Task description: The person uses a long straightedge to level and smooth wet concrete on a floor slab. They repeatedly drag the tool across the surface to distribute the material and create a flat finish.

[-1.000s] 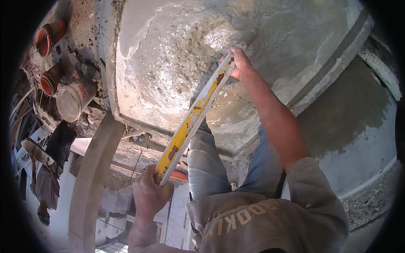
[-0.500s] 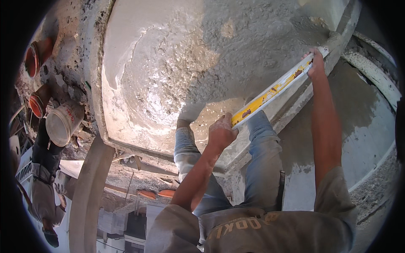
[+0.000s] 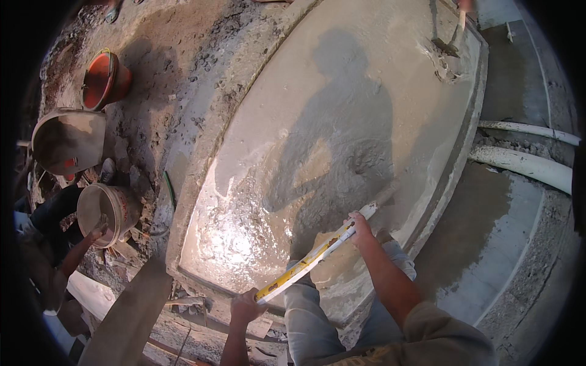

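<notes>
I grip a long straightedge [image 3: 306,262], white and yellow with chipped paint, between both hands. My left hand [image 3: 246,307] is closed round its near left end, close to the slab's front edge. Near the opposite end my right hand [image 3: 360,227] is wrapped round the bar. The straightedge slants up to the right across my legs. Wet grey concrete [image 3: 421,122] spreads beyond it inside a raised border, smooth at the far side and lumpy nearer me. My shadow falls across it. Whether the bar's underside touches the concrete, I cannot tell.
At the left a co-worker's hand [image 3: 94,236] reaches to a pale bucket [image 3: 125,213]. An orange bucket [image 3: 116,79] and a grey container [image 3: 85,137] stand beyond. White pipes [image 3: 519,166] run along the right. A long-handled tool [image 3: 448,44] rests at the far right.
My view has swung, showing more of the far slab. The straightedge's right end has left the right border and now lies over the concrete. A co-worker's hand has come to the pale bucket.
</notes>
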Demonstrator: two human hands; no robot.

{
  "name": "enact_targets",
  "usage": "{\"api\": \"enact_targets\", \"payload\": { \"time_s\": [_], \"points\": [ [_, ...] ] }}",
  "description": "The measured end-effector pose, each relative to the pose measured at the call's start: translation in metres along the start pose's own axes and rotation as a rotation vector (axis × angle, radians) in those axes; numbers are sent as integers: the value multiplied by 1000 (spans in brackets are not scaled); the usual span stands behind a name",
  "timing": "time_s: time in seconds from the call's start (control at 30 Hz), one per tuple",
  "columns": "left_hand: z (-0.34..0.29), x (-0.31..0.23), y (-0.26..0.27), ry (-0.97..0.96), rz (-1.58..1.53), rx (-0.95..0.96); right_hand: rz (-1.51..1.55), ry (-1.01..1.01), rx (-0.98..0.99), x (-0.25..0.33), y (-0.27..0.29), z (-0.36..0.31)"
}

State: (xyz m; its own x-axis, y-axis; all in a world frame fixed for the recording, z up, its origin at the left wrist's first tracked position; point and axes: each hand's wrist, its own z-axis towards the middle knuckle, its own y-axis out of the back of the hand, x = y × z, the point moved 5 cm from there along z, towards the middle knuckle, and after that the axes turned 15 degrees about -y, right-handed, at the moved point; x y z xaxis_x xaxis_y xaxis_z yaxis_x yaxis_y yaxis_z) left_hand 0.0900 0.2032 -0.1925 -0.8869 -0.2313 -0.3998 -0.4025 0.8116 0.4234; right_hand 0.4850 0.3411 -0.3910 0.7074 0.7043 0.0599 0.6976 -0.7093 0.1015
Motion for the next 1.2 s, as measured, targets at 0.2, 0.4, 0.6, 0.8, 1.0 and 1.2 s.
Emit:
{"api": "enact_targets", "payload": {
  "time_s": [0.2,0.4,0.6,0.8,1.0,1.2],
  "points": [
    [-56,87,-45,127,-222,-224,-154,-88,-113,-79,-91,-128],
    [10,6,-22,32,-351,-333,-233,85,193,33,-166,-136],
    [199,-197,66,-67,-760,-360,-401,387,371,310,-285,-150],
    [372,-388,55,17,-1008,-384,-842,666,53,481,-358,-77],
    [212,-456,-80,548,-999,-15,-985,158,105,362,-197,-18],
    [200,-464,-97,627,-692,217,-695,150,25,393,-139,-117]
  ]
}}
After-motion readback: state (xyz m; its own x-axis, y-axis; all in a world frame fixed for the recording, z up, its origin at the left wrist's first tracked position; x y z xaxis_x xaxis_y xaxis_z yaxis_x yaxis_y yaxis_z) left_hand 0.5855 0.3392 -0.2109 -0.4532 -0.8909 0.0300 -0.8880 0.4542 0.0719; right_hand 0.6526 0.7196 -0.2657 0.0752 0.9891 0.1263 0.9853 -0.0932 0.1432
